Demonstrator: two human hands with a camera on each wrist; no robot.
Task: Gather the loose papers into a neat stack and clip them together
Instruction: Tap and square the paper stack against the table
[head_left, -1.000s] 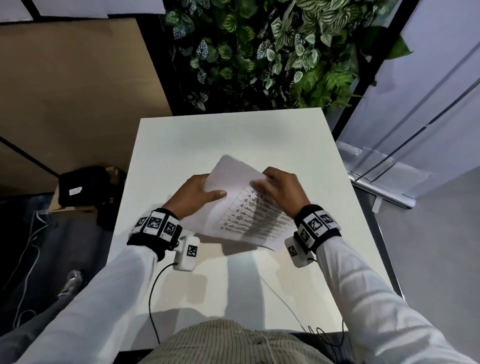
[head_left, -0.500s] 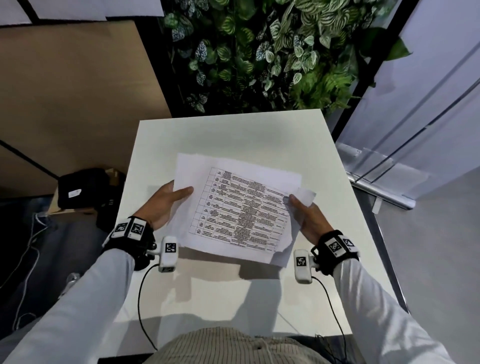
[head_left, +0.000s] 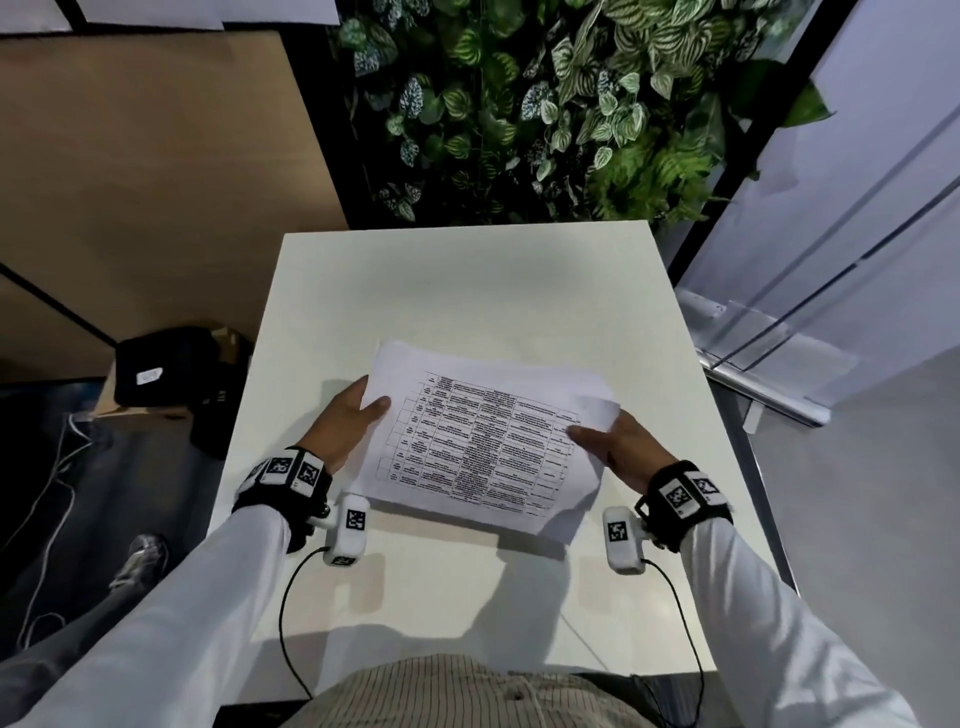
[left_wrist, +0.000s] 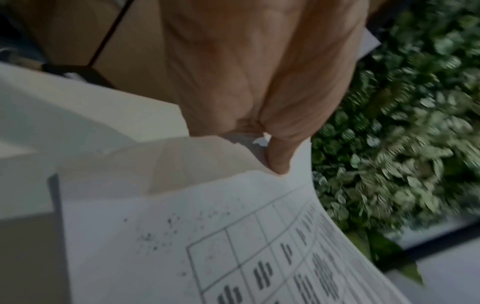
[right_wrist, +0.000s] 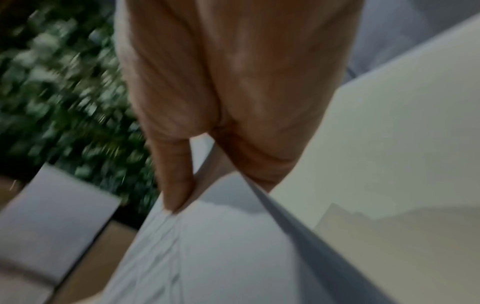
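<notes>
- The papers (head_left: 483, 441) are held between the two hands, above the table (head_left: 467, 291).
- The left hand (head_left: 345, 426) pinches their left edge, thumb (left_wrist: 279, 158) on top.
- The right hand (head_left: 621, 444) pinches their right edge, thumb (right_wrist: 176, 174) on the top sheet.
- Sheet edges sit uneven near the right hand.

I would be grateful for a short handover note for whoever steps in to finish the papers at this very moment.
Left hand: pinches the papers' left edge, thumb on top.
Right hand: pinches their right edge, thumb on top.
Papers: gathered in one bundle, held above the white table; printed table faces up.
Done: sheets collected.
Left: square the edges, which are uneven at the far right corner, then clip. No clip is in view.
</notes>
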